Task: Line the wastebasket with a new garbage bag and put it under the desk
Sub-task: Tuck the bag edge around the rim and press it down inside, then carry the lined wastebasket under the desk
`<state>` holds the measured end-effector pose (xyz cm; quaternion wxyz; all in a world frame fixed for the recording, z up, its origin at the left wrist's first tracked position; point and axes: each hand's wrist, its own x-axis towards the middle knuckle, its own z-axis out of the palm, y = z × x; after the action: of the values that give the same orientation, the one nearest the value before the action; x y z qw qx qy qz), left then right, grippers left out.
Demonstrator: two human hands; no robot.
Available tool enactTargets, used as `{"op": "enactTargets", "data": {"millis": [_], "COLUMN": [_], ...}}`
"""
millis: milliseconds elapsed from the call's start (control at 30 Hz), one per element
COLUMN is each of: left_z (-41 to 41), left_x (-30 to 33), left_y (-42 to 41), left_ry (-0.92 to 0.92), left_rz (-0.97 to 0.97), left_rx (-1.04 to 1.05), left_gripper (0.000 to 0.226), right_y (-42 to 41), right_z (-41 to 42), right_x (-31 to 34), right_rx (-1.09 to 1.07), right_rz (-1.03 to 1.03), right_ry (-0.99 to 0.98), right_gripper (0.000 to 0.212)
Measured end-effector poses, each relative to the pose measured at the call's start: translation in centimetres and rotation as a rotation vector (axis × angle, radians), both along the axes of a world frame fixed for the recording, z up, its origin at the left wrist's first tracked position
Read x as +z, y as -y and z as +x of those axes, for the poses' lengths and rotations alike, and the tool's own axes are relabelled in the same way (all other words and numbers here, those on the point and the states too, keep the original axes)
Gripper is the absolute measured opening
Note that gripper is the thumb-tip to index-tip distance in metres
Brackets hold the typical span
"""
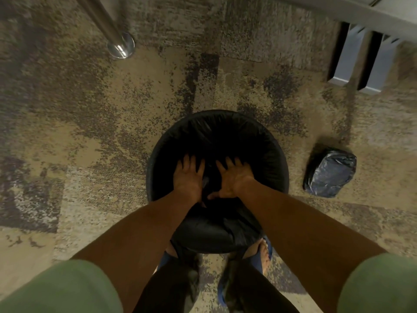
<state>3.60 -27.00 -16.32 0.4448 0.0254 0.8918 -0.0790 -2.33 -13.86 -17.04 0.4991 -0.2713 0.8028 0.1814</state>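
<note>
Both hands press a black bag (pixel 225 141) down into the bin (pixel 155 159) on the carpet.

Left hand (pixel 188 179) and right hand (pixel 232 179) lie flat, fingers spread, gripping nothing; the film looks thin and slippery, the bin light, best lifted by its rim.

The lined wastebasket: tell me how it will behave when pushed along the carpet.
The wastebasket looks round and holds only the bag, so it is probably light. The rough carpet may drag its base, so a high push could tip it.
</note>
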Motion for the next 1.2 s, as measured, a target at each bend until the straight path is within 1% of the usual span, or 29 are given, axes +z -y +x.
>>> {"op": "enactTargets", "data": {"millis": [67,133,200,267,300,333,367,433,500,600,667,733,767,833,867,933,1033,1200], "left_z": [0.0,0.1,0.4,0.7,1.0,1.3,1.7,2.6,3.6,4.6,4.8,4.8,4.9,5.0,5.1,5.1,5.1,5.0], "left_x": [0.9,2.0,3.4,4.9,5.8,6.9,7.9,9.7,11.1,12.6,13.1,13.1,13.0,12.7,12.7,12.7,12.4,12.7], "left_y": [-0.1,0.0,0.2,0.6,0.8,1.1,1.3,1.9,2.6,3.4,3.8,4.0,4.0,3.9,3.7,3.6,3.8,4.3], "left_ry": [-0.036,-0.101,-0.178,-0.277,-0.332,-0.388,-0.445,-0.582,-0.696,-0.780,-0.801,-0.768,-0.733,-0.686,-0.682,-0.669,-0.601,-0.619], "left_rz": [0.067,0.134,0.203,0.295,0.337,0.368,0.379,0.348,0.305,0.266,0.307,0.414,0.447,0.456,0.451,0.420,0.372,0.366], "left_rx": [0.033,0.055,0.034,0.017,0.030,0.048,0.065,0.123,0.235,0.493,0.735,1.056,1.194,1.354,1.395,1.450,1.497,1.557], "left_gripper": [0.135,0.120,0.093,0.059,0.046,0.038,0.035,0.035,0.037,0.049,0.058,0.064,0.064,0.055,0.047,0.035,0.033,0.026], "right_y": [-0.3,-0.6,-0.8,-1.1,-1.4,-1.7,-2.2,-3.2,-4.3,-5.4,-6.0,-6.5,-6.8,-7.3,-7.5,-7.8,-8.0,-8.1], "right_z": [0.0,0.2,0.7,1.3,1.6,2.0,2.3,2.9,3.3,3.7,3.9,4.1,4.3,4.6,4.9,5.6,6.5,6.3], "right_x": [1.0,2.3,4.1,5.8,6.7,7.7,8.5,9.9,11.2,12.5,13.0,13.4,13.5,13.6,13.7,13.8,13.6,13.9], "right_rx": [0.008,0.026,0.060,0.067,0.053,0.037,0.022,-0.042,-0.182,-0.368,-0.527,-0.732,-0.857,-1.114,-1.204,-1.310,-1.401,-1.445], "right_rz": [-0.062,-0.170,-0.297,-0.422,-0.481,-0.531,-0.563,-0.574,-0.533,-0.442,-0.400,-0.395,-0.415,-0.445,-0.436,-0.408,-0.364,-0.332], "right_ry": [-0.024,-0.092,-0.177,-0.243,-0.274,-0.318,-0.376,-0.514,-0.621,-0.697,-0.705,-0.673,-0.643,-0.579,-0.553,-0.505,-0.437,-0.340], "right_gripper": [0.122,0.111,0.093,0.068,0.055,0.045,0.039,0.038,0.049,0.064,0.073,0.078,0.078,0.075,0.072,0.060,0.038,0.035]}}
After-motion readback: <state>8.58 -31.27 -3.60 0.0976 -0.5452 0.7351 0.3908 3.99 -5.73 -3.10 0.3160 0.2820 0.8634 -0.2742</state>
